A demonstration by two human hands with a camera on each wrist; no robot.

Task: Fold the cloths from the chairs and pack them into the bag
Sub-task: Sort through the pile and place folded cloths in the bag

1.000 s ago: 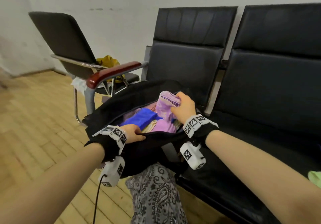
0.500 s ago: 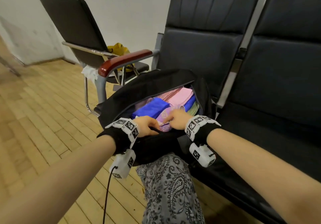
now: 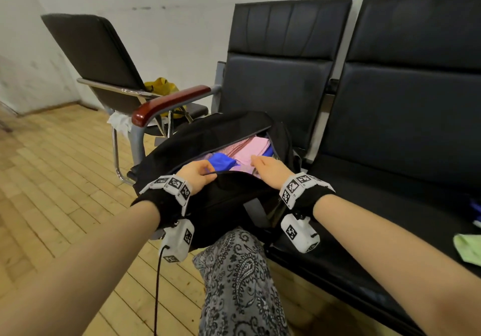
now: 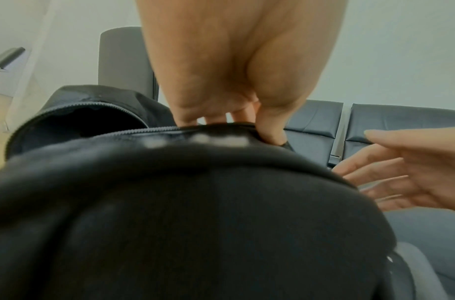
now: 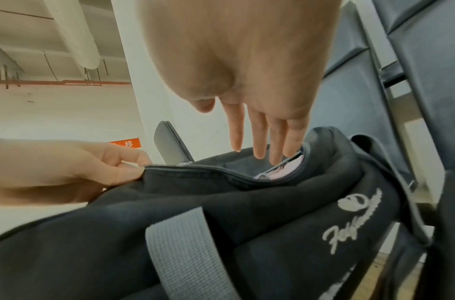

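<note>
Head view: black bag (image 3: 208,137), unzipped, on the seat of the left black chair (image 3: 281,75) against the person's patterned knee; inside, folded cloths: one blue cloth (image 3: 221,161) toward the near left, one pink cloth (image 3: 253,148) behind it. Left hand (image 3: 196,173) pinches the near edge of the bag's opening. Right hand (image 3: 270,170), fingers straight and loose, holds nothing, over the opening just beside the pink cloth. Second black chair (image 3: 406,106) to the right; a green cloth (image 3: 468,248) on its seat at the frame edge. Separate chair (image 3: 99,57) at far left, with a yellow item (image 3: 162,87) on its seat. Left wrist view: left hand (image 4: 236,85), thumb and fingers clamped on the zipper edge of the bag (image 4: 169,203); right hand (image 4: 406,172) spread at right. Right wrist view: right hand (image 5: 246,85), fingers extended downward above the bag (image 5: 246,213), tips near the pink cloth (image 5: 285,170) in the gap; left hand (image 5: 75,164) pinching the zipper edge.
</note>
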